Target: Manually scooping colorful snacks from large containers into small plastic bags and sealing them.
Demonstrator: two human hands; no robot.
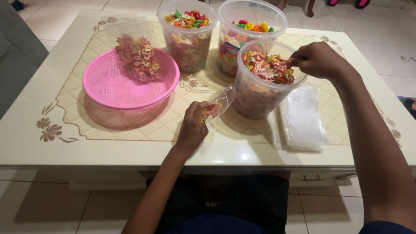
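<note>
Closest to the camera, the left hand (193,125) pinches a small clear bag (219,105), its open mouth slanting up toward the near tub (260,97) just right of it; the right hand (318,58), closed on a scoop (277,66), dips into that tub's colourful pieces.

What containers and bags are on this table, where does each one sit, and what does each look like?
Near tub: clear, round, centre-right, filled with colourful pieces; right hand over its rim.
Two far tubs: clear, round, at the back, filled alike.
Small bag: clear, partly filled, held by left hand.
Bag stack: flat, clear, right of the near tub.
Pink basket: round, left, holding a filled clear bag.
</note>
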